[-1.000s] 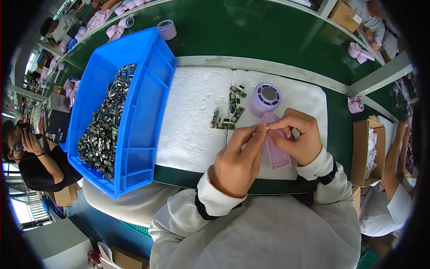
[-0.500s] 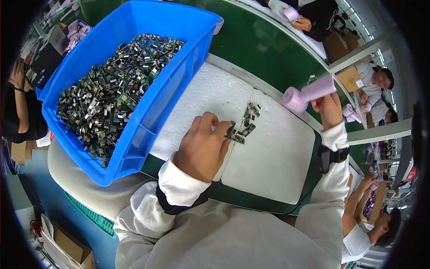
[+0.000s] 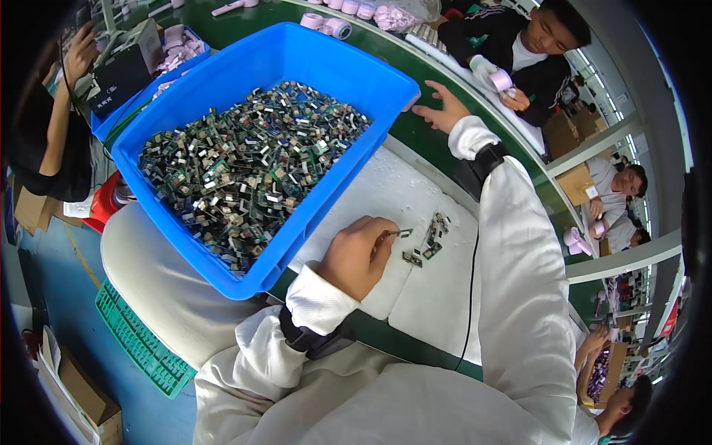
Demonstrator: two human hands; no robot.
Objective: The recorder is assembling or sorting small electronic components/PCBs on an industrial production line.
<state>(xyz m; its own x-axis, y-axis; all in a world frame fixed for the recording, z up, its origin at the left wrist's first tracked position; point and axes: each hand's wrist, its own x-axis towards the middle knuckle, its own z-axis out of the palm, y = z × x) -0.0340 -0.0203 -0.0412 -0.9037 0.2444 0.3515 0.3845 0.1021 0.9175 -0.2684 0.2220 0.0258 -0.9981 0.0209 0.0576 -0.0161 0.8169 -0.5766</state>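
Observation:
My left hand (image 3: 357, 256) pinches a small circuit board (image 3: 404, 233) between thumb and fingers, just above the white foam sheet (image 3: 437, 311). Several more loose circuit boards (image 3: 436, 236) lie on the foam beside it. To its left stands a big blue bin (image 3: 337, 189) filled with a heap of small circuit boards (image 3: 252, 170). My right hand (image 3: 447, 111) is stretched out over the green belt, its fingers apart and holding nothing. Close to its fingertips, a pink piece (image 3: 411, 102) shows partly behind the bin's far right corner.
Pink round housings (image 3: 326, 25) stand at the far side of the green belt (image 3: 371, 52). A co-worker opposite holds a pink part (image 3: 501, 79). A black cable (image 3: 470, 297) runs across the foam. A grey chair (image 3: 148, 259) stands under the bin's left side.
The pink handled housing has left my right hand, which has moved away to the far left, toward the bin's corner. My left hand has lifted a circuit board. The view has shifted.

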